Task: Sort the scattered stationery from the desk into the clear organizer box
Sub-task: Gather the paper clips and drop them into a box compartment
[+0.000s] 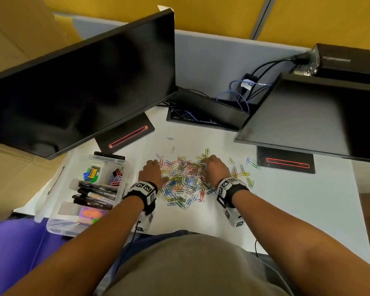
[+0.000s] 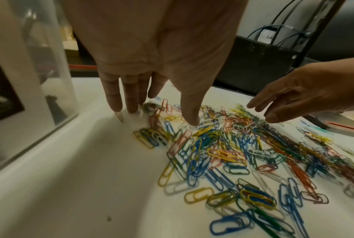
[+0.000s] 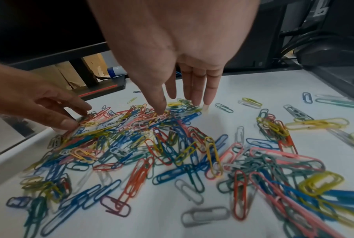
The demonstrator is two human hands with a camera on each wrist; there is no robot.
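Both my forearms reach fwd over the white desk (image 1: 286,199), wrists w/ marker bands, palms down on either side of the paper clip pile (image 1: 184,180).

My left hand (image 1: 153,170) sits at the pile's left edge. Fingers are straight and held close together, pointing down; in the left wrist view the fingertips (image 2: 132,109) touch the desk right at the clips' edge, thumb apart from them and resting on the pile. Nothing pinched.

My right hand (image 1: 215,166) is at the pile's far right edge. Fingers straight, close together, tips (image 3: 209,101) down at the desk just beside the clips; thumb set apart, its tip pressing into the heap. Holding nothing, as far as I can see.

Clips lie mostly btwn the two hands, w/ strays scattered to the right and a few farther back toward the monitors.

The clear organizer box (image 1: 124,167) stands just left of my left wrist, near the desk's front-left corner. It holds black markers (image 1: 96,193), binder clips and some paper clips in the back right compartment, small colored items in the back left, sticky notes at the front.
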